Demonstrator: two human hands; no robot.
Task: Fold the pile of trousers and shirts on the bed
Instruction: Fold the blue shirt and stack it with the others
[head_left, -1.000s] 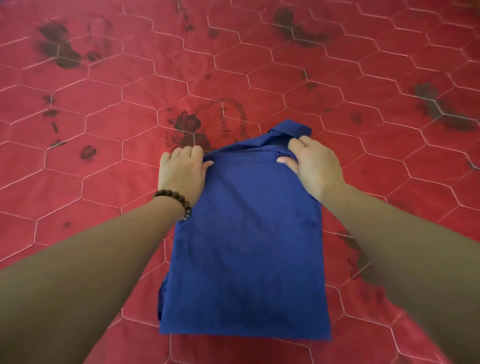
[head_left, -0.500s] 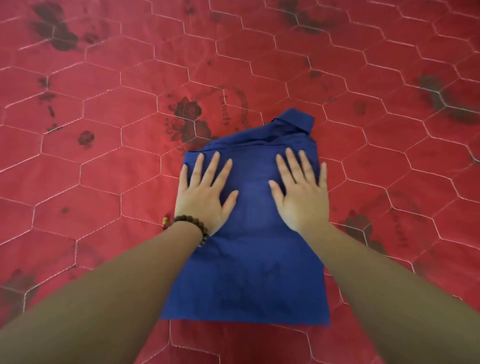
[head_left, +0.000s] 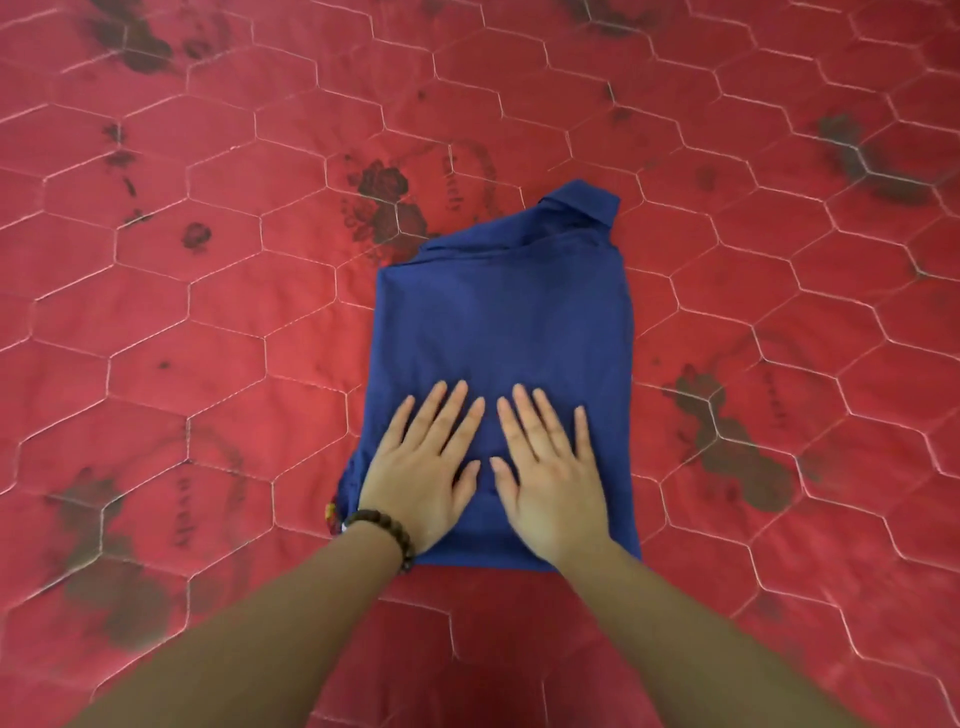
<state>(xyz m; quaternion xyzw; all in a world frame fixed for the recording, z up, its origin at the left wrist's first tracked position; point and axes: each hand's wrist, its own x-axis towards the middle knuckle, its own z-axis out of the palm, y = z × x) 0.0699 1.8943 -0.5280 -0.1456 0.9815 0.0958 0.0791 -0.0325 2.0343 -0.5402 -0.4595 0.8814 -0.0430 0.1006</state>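
Folded dark blue cotton shirt (head_left: 504, 332) lies flat at centre of the red quilted bedspread with hexagon stitching (head_left: 208, 312), collar at far right. Left hand (head_left: 423, 470) and right hand (head_left: 548, 475) – fingers straight, spread – press flat on its near end, side by side, gripping nothing. Dark beaded bracelet (head_left: 384, 532) on left wrist.

Both flat hands, left (head_left: 421, 475) and right (head_left: 550, 480), have slid from the blue shirt's (head_left: 506, 322) collar end to its near hem.
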